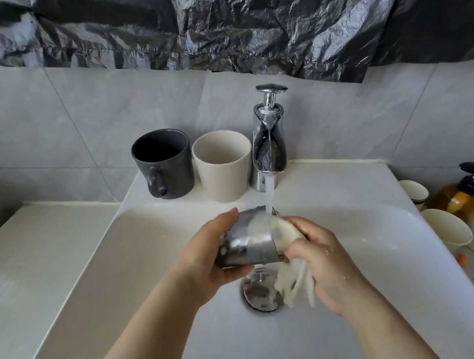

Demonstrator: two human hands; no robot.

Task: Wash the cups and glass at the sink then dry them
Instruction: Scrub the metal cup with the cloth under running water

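Running from the tap [267,145] at the middle of the frame, water [270,193] falls onto the upper rim of the glass [247,244]. The glass lies tilted on its side just below, over the sink [148,251] and above the drain [258,294], with its mouth turned toward the right of the frame. The left hand [210,261] grips the glass round its base and wall, thumb on the upper side and fingers curled underneath. The right hand [328,263] grasps a white cloth [293,286]; one end of the cloth is pushed into the mouth of the glass, and the rest hangs in wet folds below the hand, in front of the drain. Both forearms are bare and come in from the lower edge of the frame. On the ledge behind the basin, left of the tap, a dark mug [167,164] stands upright with its handle facing the camera. A beige cup [223,166] stands upright between the mug and the tap, just beside both; whether they touch cannot be told. A pale bench [28,252] runs along the left of the sink. At the right edge of the frame stand two white cups [447,227] and, behind them, an amber bottle [469,191] with a black pump. Grey tiles [40,114] cover the wall, and a crumpled black plastic sheet [238,13] hangs across the top of the frame.
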